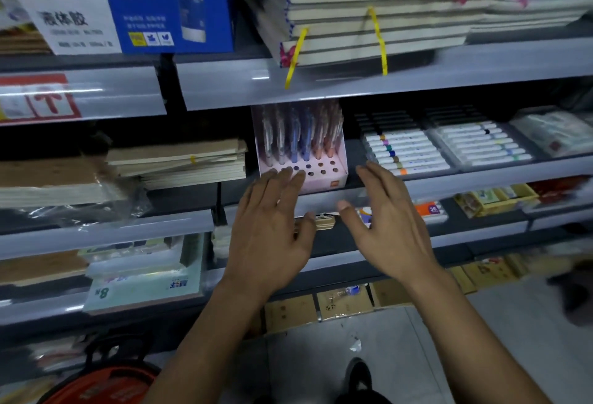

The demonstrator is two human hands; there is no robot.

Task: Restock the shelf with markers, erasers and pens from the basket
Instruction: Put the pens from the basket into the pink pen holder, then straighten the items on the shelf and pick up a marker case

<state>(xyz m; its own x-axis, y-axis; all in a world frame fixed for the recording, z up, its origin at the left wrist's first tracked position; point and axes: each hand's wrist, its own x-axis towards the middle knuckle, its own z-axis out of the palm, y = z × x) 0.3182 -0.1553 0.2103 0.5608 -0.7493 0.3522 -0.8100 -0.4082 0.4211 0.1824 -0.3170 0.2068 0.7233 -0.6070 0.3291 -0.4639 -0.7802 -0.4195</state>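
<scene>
Grey shop shelving (pixel 500 178) is faced, left hand (pixel 269 227) and right hand (pixel 391 223) spread empty; the pink cardboard pen stand (pixel 324 175) should be steadied squarely.

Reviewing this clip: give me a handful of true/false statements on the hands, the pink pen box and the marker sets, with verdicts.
1. Both hands are open and hold nothing. True: the left hand and right hand have straight fingers.
2. The pen box is full in every hole. False: its front holes are empty; pens stand only in the back rows.
3. The marker sets lie to the right of the pen box. True.
4. The right hand holds a marker. False: it is empty.
5. The pen box stands on the floor. False: it stands on a shelf, under the stacked notebooks.
</scene>
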